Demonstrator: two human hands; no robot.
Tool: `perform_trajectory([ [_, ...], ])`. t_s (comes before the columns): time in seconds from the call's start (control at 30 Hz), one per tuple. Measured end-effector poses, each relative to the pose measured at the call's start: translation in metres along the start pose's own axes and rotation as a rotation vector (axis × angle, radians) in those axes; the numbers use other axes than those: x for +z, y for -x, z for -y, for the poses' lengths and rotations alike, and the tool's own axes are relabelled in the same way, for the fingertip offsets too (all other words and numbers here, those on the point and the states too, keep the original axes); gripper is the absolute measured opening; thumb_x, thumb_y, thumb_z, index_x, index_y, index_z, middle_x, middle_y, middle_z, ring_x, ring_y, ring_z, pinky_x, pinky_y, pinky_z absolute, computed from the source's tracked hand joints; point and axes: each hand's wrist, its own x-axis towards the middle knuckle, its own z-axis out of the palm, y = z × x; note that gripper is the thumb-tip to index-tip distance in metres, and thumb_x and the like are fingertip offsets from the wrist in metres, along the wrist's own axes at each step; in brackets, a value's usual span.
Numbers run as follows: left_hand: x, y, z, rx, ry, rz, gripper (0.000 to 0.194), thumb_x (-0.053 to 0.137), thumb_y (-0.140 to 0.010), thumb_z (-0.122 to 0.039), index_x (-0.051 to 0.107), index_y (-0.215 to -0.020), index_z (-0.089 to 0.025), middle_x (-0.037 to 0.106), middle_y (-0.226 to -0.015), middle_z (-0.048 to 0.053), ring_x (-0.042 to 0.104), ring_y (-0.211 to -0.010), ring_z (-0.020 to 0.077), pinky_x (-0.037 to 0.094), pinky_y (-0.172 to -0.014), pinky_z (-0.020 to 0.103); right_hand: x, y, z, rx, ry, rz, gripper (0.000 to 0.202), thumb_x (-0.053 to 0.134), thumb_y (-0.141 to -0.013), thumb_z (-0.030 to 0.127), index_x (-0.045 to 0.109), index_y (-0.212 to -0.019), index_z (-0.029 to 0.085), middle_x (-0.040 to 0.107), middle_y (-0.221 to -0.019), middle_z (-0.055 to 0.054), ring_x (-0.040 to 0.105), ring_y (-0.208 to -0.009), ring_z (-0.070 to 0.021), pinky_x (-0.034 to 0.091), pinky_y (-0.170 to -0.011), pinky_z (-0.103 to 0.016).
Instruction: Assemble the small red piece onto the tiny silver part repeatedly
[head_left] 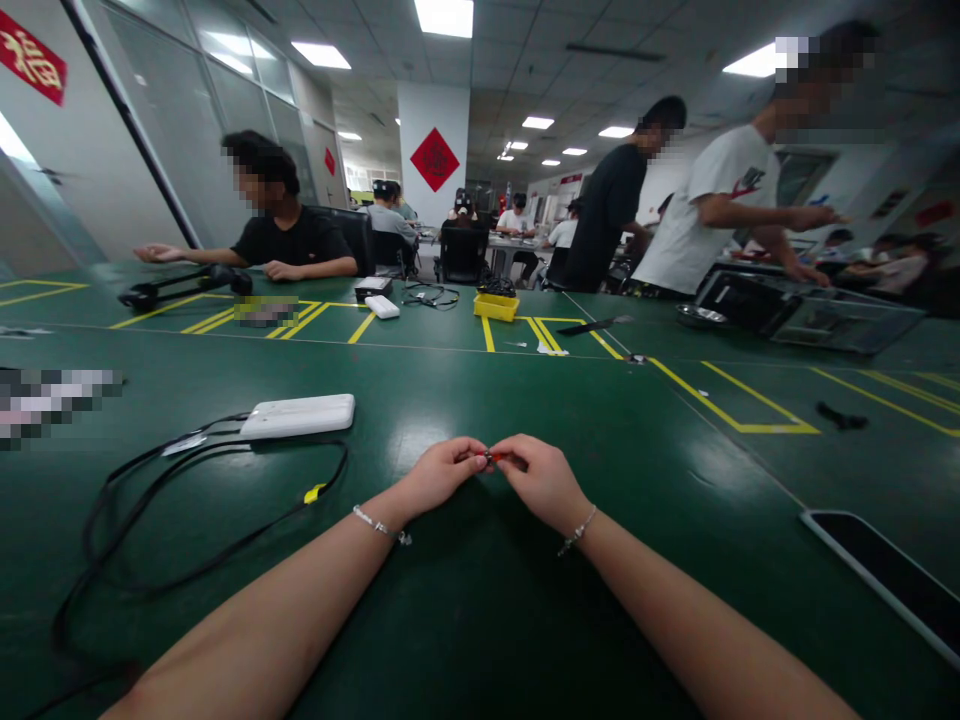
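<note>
My left hand and my right hand meet above the green table, fingertips almost touching. Between them is a tiny red-and-dark piece, too small to name. Both hands are closed in a pinch, the left on its left end and the right on its right end. The fingers cover most of it. To the left of my left hand lies a white power bank with black cables looping from it.
A phone lies at the right edge. Farther back are a yellow bin, a white box, a black device and a clear case. One person sits back left; two stand back right. Yellow tape marks the table.
</note>
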Motion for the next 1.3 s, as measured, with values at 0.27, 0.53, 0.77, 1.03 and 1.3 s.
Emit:
perform_trajectory([
  [0.27, 0.0, 0.0, 0.008, -0.054, 0.042, 0.019, 0.02, 0.049, -0.076, -0.031, 0.058, -0.082, -0.014, 0.063, -0.075, 0.003, 0.056, -0.071, 0.0138, 0.042, -0.071, 0.026, 0.005, 0.004, 0.004, -0.147, 0.29, -0.011, 0.024, 0.041, -0.079, 0.015, 0.05, -0.101, 0.016, 0.059, -0.084, -0.007, 0.053, -0.077, -0.0172, 0.042, -0.071, -0.029],
  [0.53, -0.001, -0.001, 0.006, -0.066, 0.05, 0.032, 0.023, 0.048, -0.077, -0.034, 0.058, -0.077, -0.013, 0.063, -0.073, 0.003, 0.056, -0.069, 0.0128, 0.042, -0.07, 0.025, 0.009, 0.006, 0.0, -0.303, 0.452, -0.035, 0.02, 0.035, -0.084, 0.018, 0.052, -0.094, 0.015, 0.058, -0.079, -0.006, 0.05, -0.071, -0.016, 0.039, -0.066, -0.027],
  [0.77, -0.001, -0.002, 0.008, -0.086, 0.115, 0.02, 0.021, 0.051, -0.075, -0.033, 0.058, -0.077, -0.013, 0.064, -0.072, 0.003, 0.057, -0.069, 0.0129, 0.041, -0.07, 0.024, 0.011, 0.007, 0.001, -0.271, 0.489, -0.047, 0.017, 0.037, -0.084, 0.018, 0.052, -0.091, 0.016, 0.056, -0.074, -0.005, 0.049, -0.068, -0.0156, 0.037, -0.064, -0.026],
  [1.03, -0.001, -0.002, 0.007, -0.097, 0.177, 0.011, 0.02, 0.053, -0.074, -0.032, 0.058, -0.076, -0.013, 0.064, -0.071, 0.003, 0.056, -0.068, 0.0127, 0.041, -0.07, 0.025, 0.014, 0.005, 0.002, -0.209, 0.426, -0.099, 0.016, 0.037, -0.084, 0.019, 0.051, -0.091, 0.015, 0.057, -0.074, -0.005, 0.051, -0.069, -0.0153, 0.039, -0.064, -0.026],
  [1.3, 0.001, -0.003, 0.007, -0.093, 0.216, 0.0, 0.018, 0.053, -0.074, -0.029, 0.058, -0.074, -0.013, 0.063, -0.069, 0.002, 0.055, -0.065, 0.0113, 0.041, -0.068, 0.023, 0.014, 0.006, 0.005, -0.207, 0.383, -0.128, 0.015, 0.038, -0.083, 0.019, 0.05, -0.091, 0.016, 0.059, -0.076, -0.007, 0.054, -0.071, -0.0166, 0.042, -0.067, -0.028],
])
